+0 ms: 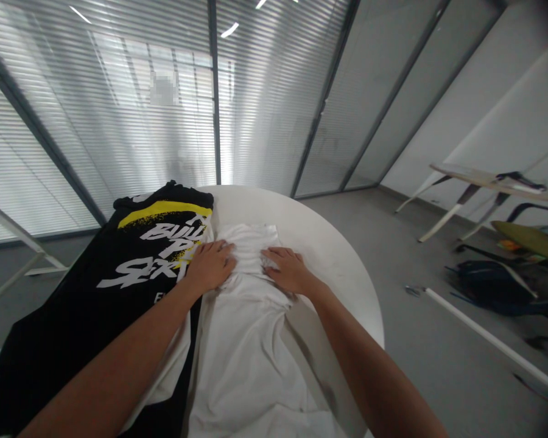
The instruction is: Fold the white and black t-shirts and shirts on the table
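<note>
You are in a room with a glass wall [119,121] with blinds at 11 to 1 o'clock, and a grey floor [438,365] goes to your right. At 2 o'clock on this floor stands a small desk [488,179], and near it at 3 o'clock are a chair with a yellow seat [530,239] and a dark bag [488,286]. A white tube [497,340] lies on the floor at 4 o'clock.

In front of you is a round white table [333,255]. On its side at 10 o'clock lies a black T-shirt [95,304] with yellow and white print, and it hangs over the table edge toward you. The white cloth [242,371] lies at the middle of the table and comes toward you at 6 o'clock, with many soft wrinkles. Its far part at 12 o'clock is gathered in small folds.

Your left hand [210,264] and your right hand [290,271] both lie open and flat on this gathered part, a little apart from each other. Neither hand pinches anything. Your left hand is just beside the black T-shirt.
</note>
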`<state>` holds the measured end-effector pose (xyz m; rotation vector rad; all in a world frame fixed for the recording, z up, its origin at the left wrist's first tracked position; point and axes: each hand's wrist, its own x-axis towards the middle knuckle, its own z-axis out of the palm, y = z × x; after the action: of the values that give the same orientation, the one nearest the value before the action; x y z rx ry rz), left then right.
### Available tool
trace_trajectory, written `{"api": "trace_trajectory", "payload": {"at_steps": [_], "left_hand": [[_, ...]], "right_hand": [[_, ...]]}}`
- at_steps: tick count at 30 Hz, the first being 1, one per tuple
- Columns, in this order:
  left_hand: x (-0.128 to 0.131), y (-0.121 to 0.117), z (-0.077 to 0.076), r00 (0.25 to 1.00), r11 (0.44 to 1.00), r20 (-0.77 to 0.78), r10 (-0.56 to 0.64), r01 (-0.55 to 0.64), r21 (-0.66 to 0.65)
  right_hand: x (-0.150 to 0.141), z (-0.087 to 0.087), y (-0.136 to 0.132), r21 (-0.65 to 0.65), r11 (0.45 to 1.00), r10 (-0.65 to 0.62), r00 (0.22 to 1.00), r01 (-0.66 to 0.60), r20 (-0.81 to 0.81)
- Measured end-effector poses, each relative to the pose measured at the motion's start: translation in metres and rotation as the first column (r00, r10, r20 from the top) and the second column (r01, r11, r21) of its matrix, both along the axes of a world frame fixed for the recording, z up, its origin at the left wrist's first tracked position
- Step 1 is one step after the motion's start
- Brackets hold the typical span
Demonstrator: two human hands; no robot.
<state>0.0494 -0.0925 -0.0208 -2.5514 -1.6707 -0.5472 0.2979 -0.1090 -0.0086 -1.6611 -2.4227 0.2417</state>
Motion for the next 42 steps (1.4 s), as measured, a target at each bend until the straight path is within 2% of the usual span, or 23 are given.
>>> {"api": "trace_trajectory", "payload": {"at_steps": [3,6,8,12,15,18,21,24,26,29,34,38,42], "left_hand": [[-0.001,0.0,0.006,1.0,1.0,0.0,0.023,-0.023,-0.022],[-0.002,0.0,0.015,1.0,0.997,0.018,-0.004,0.005,-0.079],[-0.002,-0.001,0.019,0.999,0.997,0.043,-0.009,0.012,-0.073],[-0.001,-0.002,0.013,0.997,0.997,0.067,-0.025,0.02,0.077],[-0.001,-0.001,0.004,0.991,0.99,0.02,-0.13,0.129,0.063],[-0.001,-0.001,0.002,0.985,0.986,-0.031,-0.167,0.166,-0.024],[-0.001,-0.003,0.011,0.984,0.981,-0.025,-0.177,0.174,-0.082],[0.0,-0.005,0.02,0.984,0.975,0.013,-0.178,0.178,-0.131],[0.002,-0.007,0.021,0.987,0.98,0.03,-0.16,0.162,-0.114],[0.004,-0.007,0.015,0.993,0.992,0.043,-0.109,0.111,-0.063],[0.004,-0.003,0.005,0.996,0.996,0.023,0.08,-0.08,-0.03],[0.003,-0.002,0.007,0.999,0.997,0.005,0.041,-0.04,-0.071],[0.004,0.0,0.009,0.994,0.995,0.109,0.022,-0.011,-0.098]], "right_hand": [[0.004,0.008,-0.002,-0.018,1.0,-0.005,1.0,0.005,0.014],[0.007,0.016,-0.002,-0.042,0.999,-0.008,1.0,0.008,-0.006],[0.008,0.018,-0.001,-0.055,0.998,-0.021,0.999,0.019,-0.038],[0.005,0.014,0.002,0.057,0.993,-0.095,0.993,0.099,-0.073],[0.003,0.007,0.003,0.134,0.987,-0.084,0.993,0.095,-0.087],[0.003,0.003,0.002,0.049,0.999,-0.014,0.999,0.016,-0.039],[0.004,0.007,-0.001,-0.035,0.999,0.033,0.999,-0.033,0.003],[0.006,0.015,-0.003,-0.092,0.992,0.085,0.996,-0.088,-0.029],[0.005,0.017,-0.002,-0.097,0.991,0.083,0.994,-0.091,-0.077],[0.002,0.015,0.0,-0.019,1.0,-0.021,0.997,0.019,-0.07],[0.001,0.004,0.005,0.073,0.972,-0.224,0.974,0.223,0.017],[0.004,-0.003,0.009,0.036,0.957,-0.288,0.958,0.287,0.01],[0.006,-0.008,0.015,0.013,0.958,-0.285,0.957,0.286,-0.052]]}}
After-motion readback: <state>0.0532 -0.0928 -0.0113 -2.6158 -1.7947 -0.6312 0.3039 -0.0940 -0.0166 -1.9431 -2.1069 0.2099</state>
